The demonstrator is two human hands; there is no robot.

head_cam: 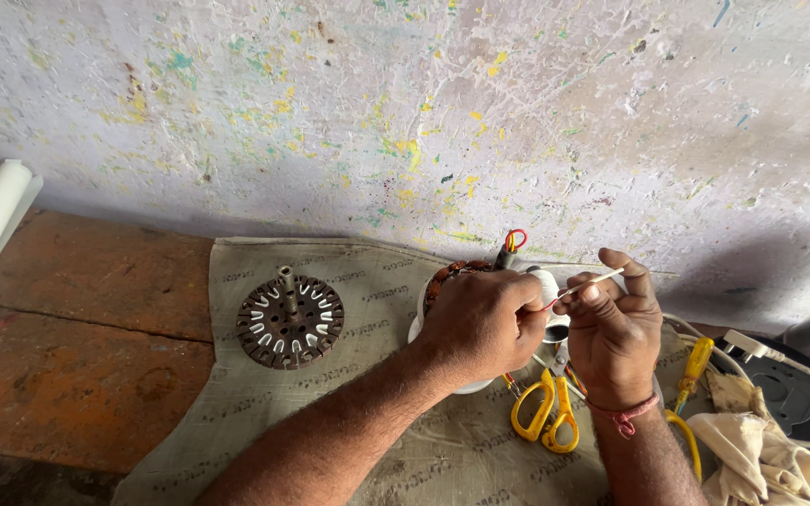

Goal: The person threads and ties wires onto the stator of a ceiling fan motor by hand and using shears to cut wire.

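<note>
Both forearms reach up from the bottom edge. Left hand point(480, 323) is closed over a wound motor coil point(452, 274) on the cloth point(236, 412). Right hand point(614, 328) pinches a thin white sleeve point(592, 282) between thumb and fingers, above yellow scissors point(546, 412).

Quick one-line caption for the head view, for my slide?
Left hand steadies a wound motor stator while right hand pinches a thin sleeve; yellow scissors lie below.

Both hands point(546, 323) pinched together
</note>
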